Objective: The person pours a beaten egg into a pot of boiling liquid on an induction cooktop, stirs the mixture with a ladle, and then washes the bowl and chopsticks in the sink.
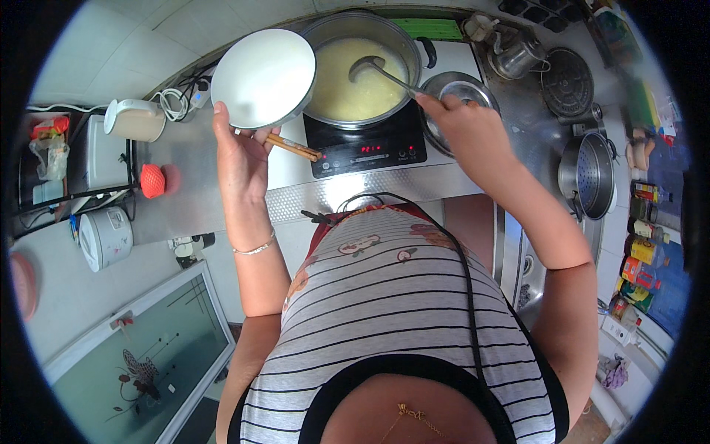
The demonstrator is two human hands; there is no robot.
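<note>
My left hand (244, 158) holds a white bowl (266, 77) by its near rim, its white inside towards the camera, together with wooden chopsticks (294, 147) that stick out to the right below the bowl. My right hand (466, 119) grips the handle of a metal ladle (388, 75), whose head is over the pale yellow liquid (346, 91) in a large metal pot (415, 55). Whether the ladle head touches the liquid I cannot tell. Under the pot is a black induction cooker (369, 152) with a lit red display. A metal lid or basin (460, 86) lies partly behind my right hand.
A metal kettle (517, 55) and a steamer pot (588, 175) with a perforated insert stand right. On the left are a beige electric kettle (138, 119), coiled white cable (173, 105), a red netted object (152, 181) and a grey-white canister (105, 238). Bottles (646, 251) line the far right.
</note>
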